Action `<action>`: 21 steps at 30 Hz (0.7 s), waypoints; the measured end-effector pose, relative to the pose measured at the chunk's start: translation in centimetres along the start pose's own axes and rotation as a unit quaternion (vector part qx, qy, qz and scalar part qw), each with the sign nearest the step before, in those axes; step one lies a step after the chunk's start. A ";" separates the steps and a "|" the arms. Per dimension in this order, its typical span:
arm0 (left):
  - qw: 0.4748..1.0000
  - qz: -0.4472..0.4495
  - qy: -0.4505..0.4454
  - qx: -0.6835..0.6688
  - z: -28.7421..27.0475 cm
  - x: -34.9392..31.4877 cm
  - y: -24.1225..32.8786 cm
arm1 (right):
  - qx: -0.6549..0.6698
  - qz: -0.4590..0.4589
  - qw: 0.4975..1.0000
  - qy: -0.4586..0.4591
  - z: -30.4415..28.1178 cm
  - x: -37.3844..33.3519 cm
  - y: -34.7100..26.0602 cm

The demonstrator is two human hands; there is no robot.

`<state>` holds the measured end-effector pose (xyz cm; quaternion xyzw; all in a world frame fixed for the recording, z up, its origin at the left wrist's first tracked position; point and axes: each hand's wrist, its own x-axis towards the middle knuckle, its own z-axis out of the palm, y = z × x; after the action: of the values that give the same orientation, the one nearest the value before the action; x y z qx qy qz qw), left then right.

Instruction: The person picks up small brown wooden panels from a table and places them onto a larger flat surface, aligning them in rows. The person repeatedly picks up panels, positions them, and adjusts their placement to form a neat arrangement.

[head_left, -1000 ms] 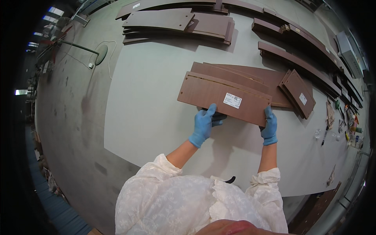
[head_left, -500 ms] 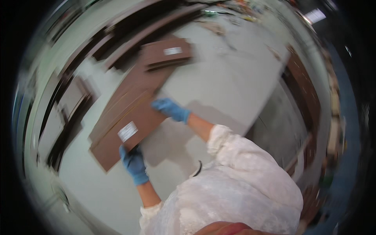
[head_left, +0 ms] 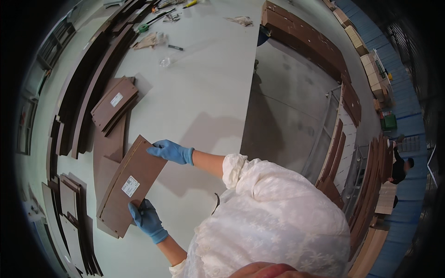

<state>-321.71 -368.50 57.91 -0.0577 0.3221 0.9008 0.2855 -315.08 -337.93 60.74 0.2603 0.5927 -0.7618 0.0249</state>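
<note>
Both my hands wear blue gloves and grip one brown wooden panel [head_left: 147,167] with a groove along its far long edge, small holes near its ends and a white label. My right hand [head_left: 172,152] pinches its upper right end. The fingers of my left hand [head_left: 149,221] close on its near edge, below the label. Underneath and beyond it, partly hidden, lies a larger brown board [head_left: 105,144] on the pale table. A short stack of labelled brown panels [head_left: 116,103] rests on that board's far end.
Long brown boards [head_left: 88,88] lie along the table's left side, with more panels [head_left: 74,211] nearer. Beyond are a plastic bag [head_left: 165,61], a marker [head_left: 176,47] and a green-handled tool [head_left: 143,28]. A rack with brown boards [head_left: 336,157] and another person [head_left: 401,167] are at right.
My view has turned, so the table and stacks appear shifted left. Both hands still hold the panel, now raised and more clearly apart from the board beneath.
</note>
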 end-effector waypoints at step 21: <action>0.953 -0.142 -0.051 0.263 29.6 -3.0 -32.3 | -0.661 -0.310 0.651 0.210 -32.7 -26.2 -1.2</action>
<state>-299.05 -331.47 64.33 0.0201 0.5214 0.7361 0.4312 -280.89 -314.74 67.67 0.1294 0.9749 -0.0574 -0.1720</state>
